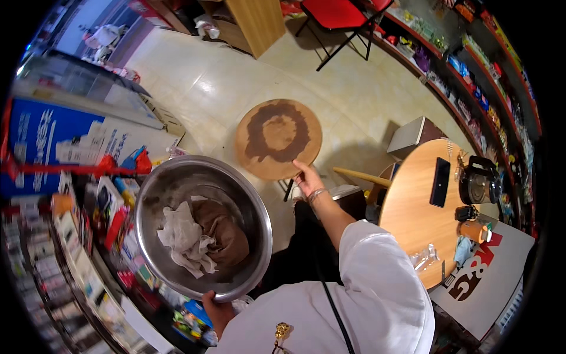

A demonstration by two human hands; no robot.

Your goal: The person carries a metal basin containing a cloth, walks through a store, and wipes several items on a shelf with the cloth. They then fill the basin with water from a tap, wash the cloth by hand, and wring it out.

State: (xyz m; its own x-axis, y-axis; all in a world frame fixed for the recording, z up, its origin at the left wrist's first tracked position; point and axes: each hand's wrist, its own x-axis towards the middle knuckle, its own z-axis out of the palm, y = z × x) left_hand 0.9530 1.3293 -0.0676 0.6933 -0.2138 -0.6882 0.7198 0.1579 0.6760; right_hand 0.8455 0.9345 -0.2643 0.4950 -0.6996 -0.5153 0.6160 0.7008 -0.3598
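My left hand (217, 310) grips the near rim of a large stainless steel basin (258, 261), which is tilted so that its inside faces up. A crumpled white cloth (181, 230) and a brown cloth (227, 239) lie in the basin. My right hand (309, 179) holds the near edge of a round stool (309, 128), thumb on top and the other fingers mostly hidden below. A dark, wet-looking ring marks the tan seat. Part of a dark metal leg shows beneath it.
At the right, a round wooden table (411, 212) bears a phone (440, 182) and a glass pot (479, 186). A wooden handle (360, 176) juts out beside it. Stocked shelves (468, 57) line the right wall. A red folding chair (334, 13) stands ahead; packed goods (124, 230) crowd the left.
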